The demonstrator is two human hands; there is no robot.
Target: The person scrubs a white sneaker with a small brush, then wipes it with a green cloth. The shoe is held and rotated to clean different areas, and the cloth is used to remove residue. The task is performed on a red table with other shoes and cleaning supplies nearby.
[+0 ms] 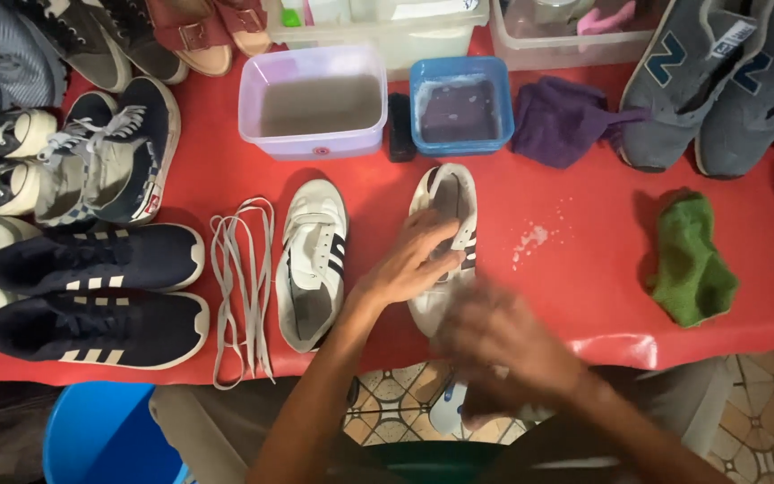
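Scrubbing looks to be the step in hand: left hand (414,260) presses flat, fingers spread, on the white leather sneaker with dark stripes (445,242); right hand (499,345), blurred, sits just nearer the red counter's (584,269) front edge, its grip unreadable. Open counter lies right of the hands; pale loose laces (242,287) and the matching white sneaker (313,262) crowd left.

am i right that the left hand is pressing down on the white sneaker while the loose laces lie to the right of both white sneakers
Not quite. The left hand does rest on the white sneaker, but the loose laces lie to the left of both white sneakers, beside the other white sneaker. The head view shows it.
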